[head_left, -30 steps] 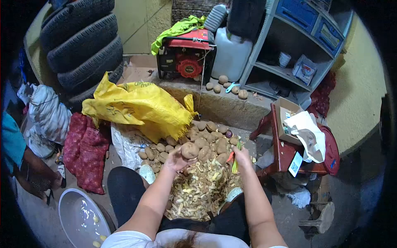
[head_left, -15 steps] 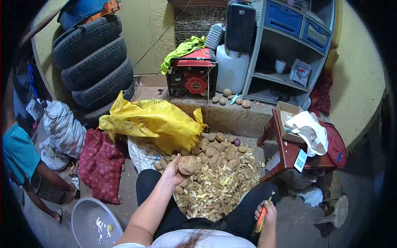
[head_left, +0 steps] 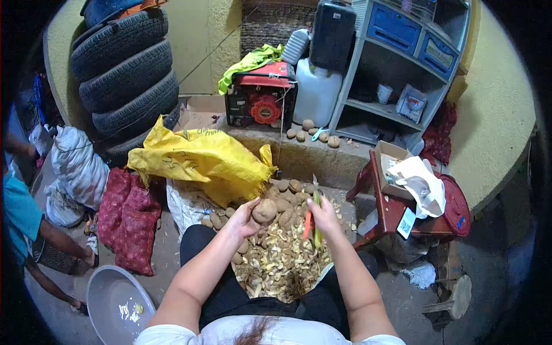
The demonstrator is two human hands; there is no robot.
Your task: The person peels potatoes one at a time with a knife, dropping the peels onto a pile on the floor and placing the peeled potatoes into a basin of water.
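My left hand [head_left: 246, 218] is closed round a large brown potato [head_left: 264, 211], its skin still mostly on. My right hand [head_left: 325, 214] grips what looks like a knife [head_left: 317, 230] with green and orange parts, a thin pointed tip sticking up past the fingers. Both hands are above the pile, the right one a short way right of the potato. Beneath them, between my knees, lie many pale potato peelings [head_left: 276, 264]. Unpeeled potatoes [head_left: 286, 217] are heaped just beyond, at the mouth of a yellow sack [head_left: 201, 164].
A grey basin [head_left: 106, 299] with a pale peeled piece stands at lower left. Red net sacks [head_left: 129, 224] and stacked tyres [head_left: 129, 86] are on the left, near another person's arm [head_left: 60, 244]. A red stool [head_left: 397, 215] holds a box. Beyond are a generator [head_left: 261, 100] and shelves [head_left: 391, 86].
My right hand has come from beside my right knee up over the pile, bringing the knife near the potato. My left hand keeps its hold. The view has shifted slightly.
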